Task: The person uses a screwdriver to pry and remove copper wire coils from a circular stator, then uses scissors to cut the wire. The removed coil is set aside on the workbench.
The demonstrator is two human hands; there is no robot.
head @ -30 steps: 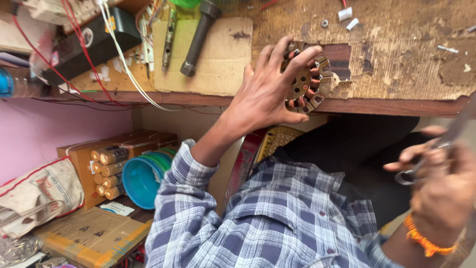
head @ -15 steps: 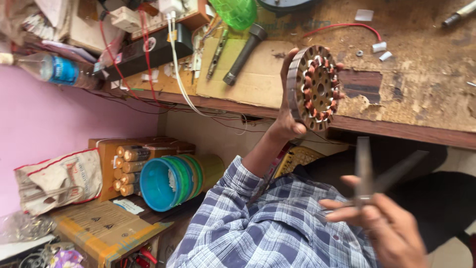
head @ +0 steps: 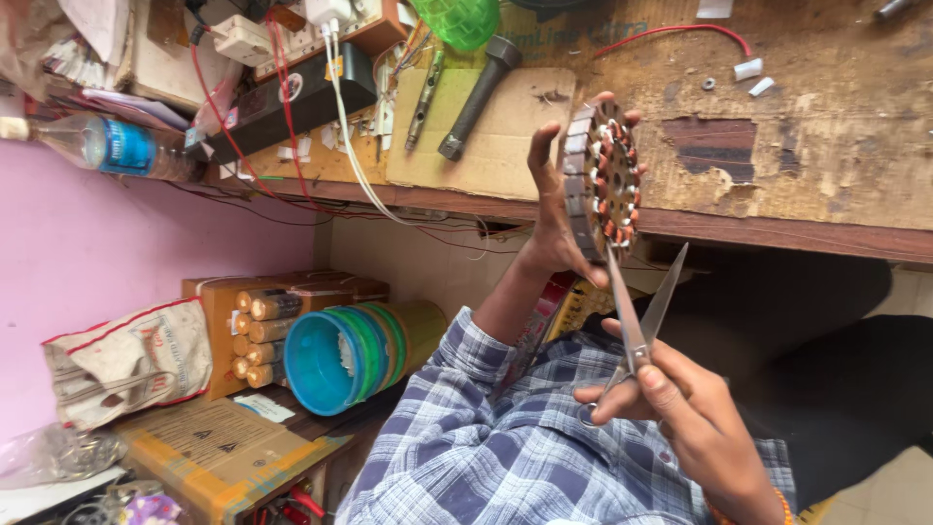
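Fingers of our left hand (head: 556, 209) grip the wound stator (head: 603, 180) upright above the surface (head: 826, 117); our right hand (head: 680, 408) grips open scissors (head: 637, 321) just below it. Nested tubs (head: 345, 355) lie sideways beside a box (head: 228, 326) holding batteries (head: 262, 335)

One head-worn view looks down, close, over the wooden workbench (head: 826, 146).

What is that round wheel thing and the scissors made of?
The round wheel thing looks like grey metal with shiny reddish copper wire coils wound around its teeth. The scissors have bright, mirror-like blades, likely steel; their handles are hidden inside the right hand.
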